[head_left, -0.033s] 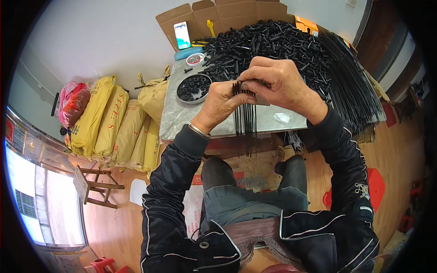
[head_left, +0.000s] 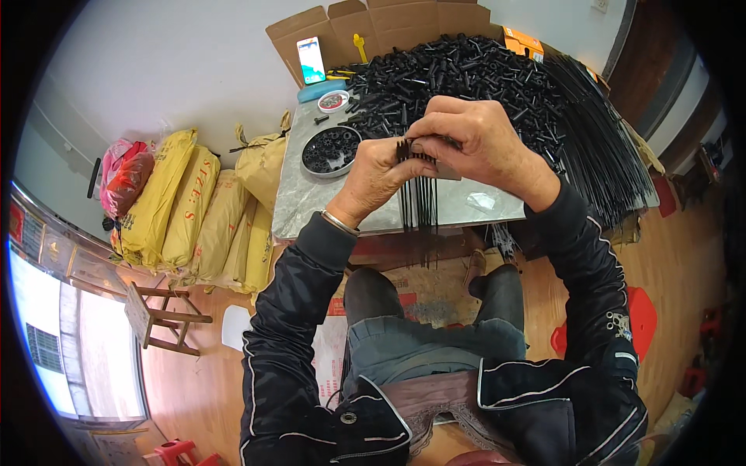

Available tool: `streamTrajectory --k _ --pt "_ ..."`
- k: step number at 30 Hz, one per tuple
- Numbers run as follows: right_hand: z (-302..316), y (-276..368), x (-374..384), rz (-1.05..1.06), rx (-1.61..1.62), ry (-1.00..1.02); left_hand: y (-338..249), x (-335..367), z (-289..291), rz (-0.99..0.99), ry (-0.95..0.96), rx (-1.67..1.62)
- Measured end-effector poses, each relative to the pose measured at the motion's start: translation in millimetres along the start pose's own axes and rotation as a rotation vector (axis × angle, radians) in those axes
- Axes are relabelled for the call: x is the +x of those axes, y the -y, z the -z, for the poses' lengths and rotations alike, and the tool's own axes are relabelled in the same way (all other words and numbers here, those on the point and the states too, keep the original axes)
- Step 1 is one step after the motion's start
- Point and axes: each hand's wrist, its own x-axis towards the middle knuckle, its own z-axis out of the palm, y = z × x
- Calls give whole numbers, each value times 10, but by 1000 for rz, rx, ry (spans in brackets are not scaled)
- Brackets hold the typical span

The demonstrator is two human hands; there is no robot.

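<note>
Over the front part of the table, my left hand (head_left: 378, 175) grips a row of thin black rods (head_left: 420, 203). Their upper ends poke out above its fingers, and the long ends hang down past the table edge. Close against it, my right hand (head_left: 482, 144) is closed in a pinch at the tops of the same rods; its fingertips partly hide what they touch. A round dish (head_left: 331, 152) of small black ring-like parts stands left of my hands. Behind them spreads a big heap of short black tubular parts (head_left: 466, 74).
Many long black rods (head_left: 602, 147) lie along the table's right side. At the back left are a lit phone (head_left: 311, 60), a small round tub (head_left: 333, 101) and cardboard (head_left: 404, 29). Yellow sacks (head_left: 186, 210) and a wooden stool (head_left: 159, 317) stand to the left, a red stool (head_left: 642, 322) right.
</note>
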Motion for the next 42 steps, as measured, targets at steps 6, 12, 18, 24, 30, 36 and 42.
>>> streamTrajectory --k 6,12,18,24,30,36,42 --pt "-39 14 57 38 -29 -11 22 24 32 -28 17 59" --pt "-61 38 78 59 -39 -22 28 14 33 -40 6 58" --pt "-113 57 102 18 -33 -14 159 -13 46 -73 31 1" --pt "-115 87 127 -30 -6 -18 219 -37 0 32 48 -2" --pt "-87 35 106 -44 -16 87 135 -18 -43 -17 96 -4" --pt "-138 83 147 14 -78 71 203 11 -117 -53 14 138" --pt "309 -112 -39 -423 243 91 73 17 -111 19 150 -154"
